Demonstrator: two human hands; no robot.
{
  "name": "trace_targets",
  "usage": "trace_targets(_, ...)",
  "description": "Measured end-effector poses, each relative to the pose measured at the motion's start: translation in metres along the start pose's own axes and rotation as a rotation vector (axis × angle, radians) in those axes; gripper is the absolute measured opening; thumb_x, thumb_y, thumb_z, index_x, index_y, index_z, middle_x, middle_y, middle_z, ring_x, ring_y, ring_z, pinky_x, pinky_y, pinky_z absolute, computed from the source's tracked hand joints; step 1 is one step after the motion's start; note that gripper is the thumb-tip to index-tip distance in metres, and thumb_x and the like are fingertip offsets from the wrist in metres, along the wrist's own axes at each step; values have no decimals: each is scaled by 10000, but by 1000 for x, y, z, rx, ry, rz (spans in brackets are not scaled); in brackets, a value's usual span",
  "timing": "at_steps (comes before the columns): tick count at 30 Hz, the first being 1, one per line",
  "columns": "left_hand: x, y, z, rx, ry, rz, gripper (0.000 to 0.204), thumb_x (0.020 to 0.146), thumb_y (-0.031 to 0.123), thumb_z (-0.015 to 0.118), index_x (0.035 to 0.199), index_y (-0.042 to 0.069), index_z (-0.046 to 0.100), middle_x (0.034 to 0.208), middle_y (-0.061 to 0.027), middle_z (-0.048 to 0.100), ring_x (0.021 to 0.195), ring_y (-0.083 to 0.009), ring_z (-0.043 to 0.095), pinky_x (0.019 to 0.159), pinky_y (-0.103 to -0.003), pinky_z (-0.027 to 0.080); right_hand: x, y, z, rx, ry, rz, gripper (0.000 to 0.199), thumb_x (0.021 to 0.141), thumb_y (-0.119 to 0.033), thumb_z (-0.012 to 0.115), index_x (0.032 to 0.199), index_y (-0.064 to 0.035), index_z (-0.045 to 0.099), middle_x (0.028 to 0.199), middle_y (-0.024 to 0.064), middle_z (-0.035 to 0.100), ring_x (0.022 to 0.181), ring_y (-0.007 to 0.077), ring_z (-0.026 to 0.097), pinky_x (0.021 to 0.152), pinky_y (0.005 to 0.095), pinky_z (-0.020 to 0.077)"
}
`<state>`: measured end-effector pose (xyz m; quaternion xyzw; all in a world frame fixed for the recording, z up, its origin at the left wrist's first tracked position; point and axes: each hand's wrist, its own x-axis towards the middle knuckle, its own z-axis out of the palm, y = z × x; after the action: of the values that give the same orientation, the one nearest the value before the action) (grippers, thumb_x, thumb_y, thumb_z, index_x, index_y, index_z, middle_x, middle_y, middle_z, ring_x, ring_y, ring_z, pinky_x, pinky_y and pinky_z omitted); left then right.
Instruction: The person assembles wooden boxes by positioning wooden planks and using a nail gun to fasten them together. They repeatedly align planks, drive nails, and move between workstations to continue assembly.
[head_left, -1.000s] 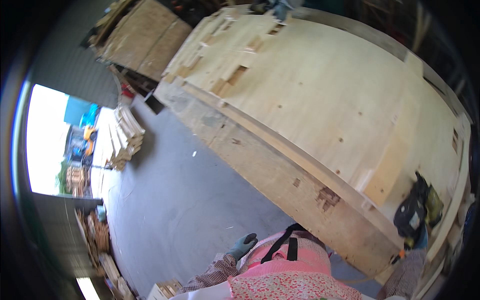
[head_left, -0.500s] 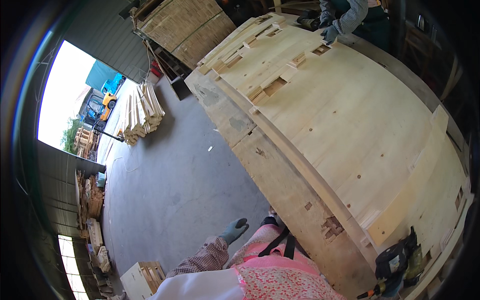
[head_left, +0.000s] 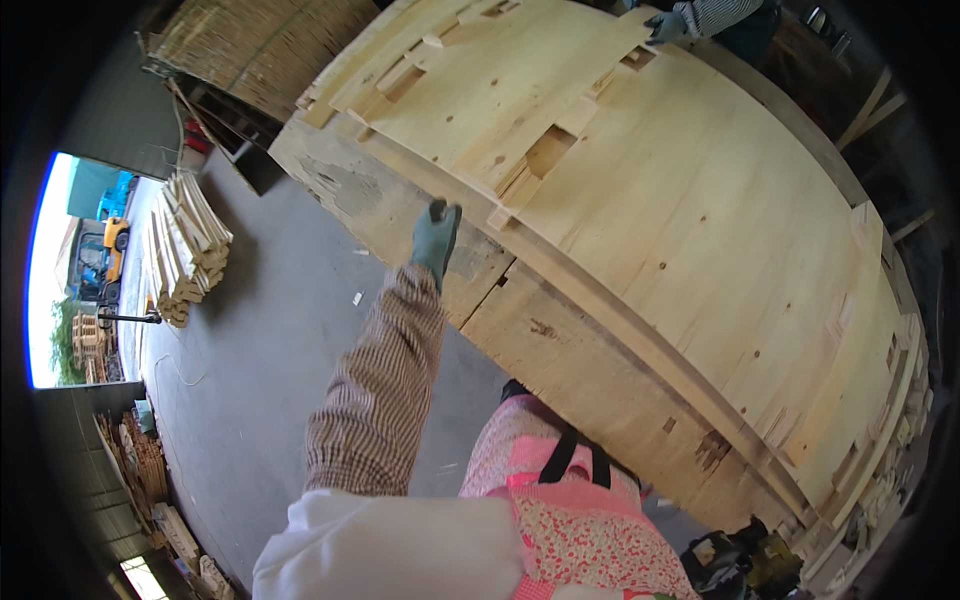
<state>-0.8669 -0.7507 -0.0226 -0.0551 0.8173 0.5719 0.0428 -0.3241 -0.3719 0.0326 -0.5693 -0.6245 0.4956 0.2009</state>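
My left hand (head_left: pixel 436 240), in a grey-green glove, reaches forward over the near edge of a worn wooden workbench (head_left: pixel 560 325). Its fingers are loosely bent and apart, with nothing seen in them. A large plywood panel (head_left: pixel 690 230) with rectangular cutouts lies on the bench, and a long wooden strip (head_left: pixel 620 310) runs along its near side. At the lower right, a dark and green nail gun (head_left: pixel 740 562) hangs beside the bench corner in my right hand, which is mostly hidden behind it.
Across the bench, a co-worker's gloved hand (head_left: pixel 665 27) rests at the panel's far edge. Bundled timber (head_left: pixel 185 245) stands on the grey floor (head_left: pixel 270 350) at left. A stack of slatted boards (head_left: pixel 265 50) is at the back, and an orange forklift (head_left: pixel 115 235) shows through the doorway.
My left hand has swung up and forward from beside my body to the bench edge. The nail gun has moved off the panel's corner to beside the bench. The view has shifted.
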Motion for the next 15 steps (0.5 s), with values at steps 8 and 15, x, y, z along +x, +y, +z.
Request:
trace_targets(8,117,-10,13,440,-138,-38,544,770,422,548,1054,-42,554,1003,-236,579,931,-333,568,784,-378,439,-145,-1,9,93,166,146,405,770,-62,552,1156,-8,442,1059,74,522,904,181,505,808,299,427)
trace_targets(15,116,7,8,-173,-228,-338,301,782,234,629,1026,57,613,802,-54,633,698,-137,600,559,-260,497,-135,-37,107,42,-26,81,509,647,48,637,1125,44,462,1035,87,546,898,183,525,802,301,432)
